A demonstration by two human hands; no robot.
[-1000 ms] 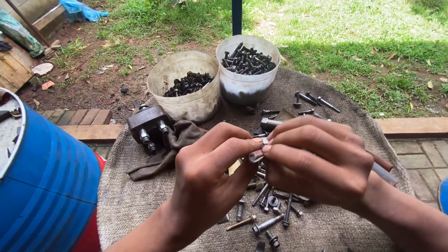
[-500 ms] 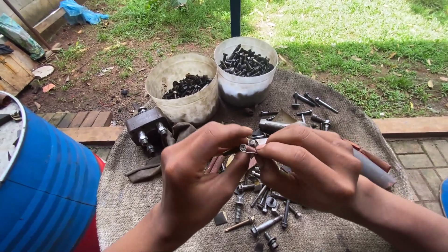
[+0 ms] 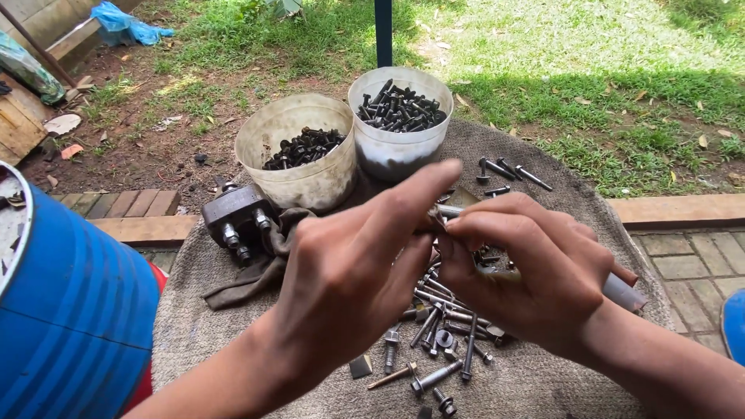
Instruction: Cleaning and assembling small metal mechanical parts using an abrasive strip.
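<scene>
My left hand (image 3: 349, 279) and my right hand (image 3: 528, 268) meet above a round cloth-covered surface (image 3: 543, 372). Between their fingertips they pinch a small metal bolt (image 3: 444, 211), with only its grey end showing. The left index finger stretches out over it. Beneath the hands lies a loose pile of bolts and nuts (image 3: 442, 341). Two white plastic tubs stand behind: the left tub (image 3: 299, 167) holds dark nuts, the right tub (image 3: 400, 128) holds dark bolts.
A blue drum (image 3: 70, 310) stands at the left edge. A dark metal block with bolts (image 3: 237, 221) rests on a brown rag (image 3: 264, 268). A few bolts (image 3: 508, 171) lie by the right tub. Bricks, soil and grass surround the surface.
Both hands have risen closer to the camera and the left index finger has straightened out over the bolt. The tubs and the pile have not moved.
</scene>
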